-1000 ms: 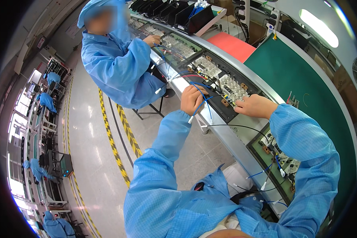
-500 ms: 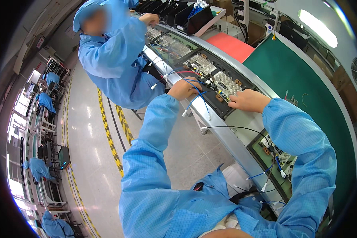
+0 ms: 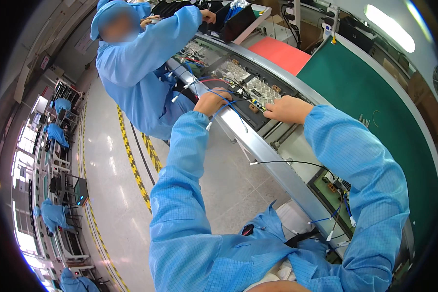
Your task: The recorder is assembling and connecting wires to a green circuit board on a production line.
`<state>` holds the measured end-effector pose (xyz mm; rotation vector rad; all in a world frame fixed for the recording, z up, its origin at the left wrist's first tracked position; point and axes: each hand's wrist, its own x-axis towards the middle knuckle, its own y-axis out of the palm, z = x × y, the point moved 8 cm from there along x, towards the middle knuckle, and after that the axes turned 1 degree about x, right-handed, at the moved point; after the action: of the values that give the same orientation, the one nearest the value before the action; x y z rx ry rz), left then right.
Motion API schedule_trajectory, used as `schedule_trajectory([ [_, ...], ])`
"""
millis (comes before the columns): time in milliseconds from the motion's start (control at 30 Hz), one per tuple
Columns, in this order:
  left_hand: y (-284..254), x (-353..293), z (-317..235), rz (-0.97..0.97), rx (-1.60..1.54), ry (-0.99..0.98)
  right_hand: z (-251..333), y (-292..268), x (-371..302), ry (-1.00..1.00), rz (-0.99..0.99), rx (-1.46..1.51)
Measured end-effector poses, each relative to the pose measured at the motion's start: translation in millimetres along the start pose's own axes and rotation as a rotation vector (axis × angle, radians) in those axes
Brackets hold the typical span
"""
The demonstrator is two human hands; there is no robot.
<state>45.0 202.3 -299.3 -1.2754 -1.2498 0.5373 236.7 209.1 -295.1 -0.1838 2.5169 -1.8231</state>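
Observation:
A circuit board crowded with pale components lies in a dark tray on the line. Blue wires with white end connectors run from the board over the line's near metal edge. My left hand is closed around blue wires beside the tray, its fingertips partly hidden. At the board's near right corner, my right hand has its thumb and fingers pressed together by small yellow and white parts. Whatever sits between those fingers is too small to make out.
A co-worker in blue stands at the far left, one arm over the line near black bins. Another board with dangling wires lies near my right forearm. A green mat and a red mat cover the surface behind.
The tray and board have shifted up and left along the line, with both my hands moving alongside. The co-worker's arm has extended right toward the black bins.

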Motion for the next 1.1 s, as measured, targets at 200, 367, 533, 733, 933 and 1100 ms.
schedule_trajectory([
  [200,1.7,-1.4,3.1,0.024,-0.008,0.0,0.7,8.5,7.1,0.008,0.082,0.002],
  [367,-10.3,-16.8,38.4,0.03,0.09,-0.133,-32.3,-74.0,18.5,0.303,-0.049,0.225],
  [533,-36.3,-101.2,21.2,-0.645,-0.146,-0.299,-21.5,-237.9,-86.5,0.239,0.016,-0.068],
  [733,57.9,-246.3,-81.1,-0.733,-0.563,-0.713,80.2,-308.9,-256.2,0.709,-0.211,-0.036],
  [933,15.4,-187.1,-226.6,-0.76,-0.405,-0.202,223.9,-299.0,-413.0,1.215,-0.331,-0.088],
  [1100,-51.0,-101.3,-273.5,-0.486,-0.206,0.003,339.5,-195.5,-473.3,1.666,-0.522,0.11],
])
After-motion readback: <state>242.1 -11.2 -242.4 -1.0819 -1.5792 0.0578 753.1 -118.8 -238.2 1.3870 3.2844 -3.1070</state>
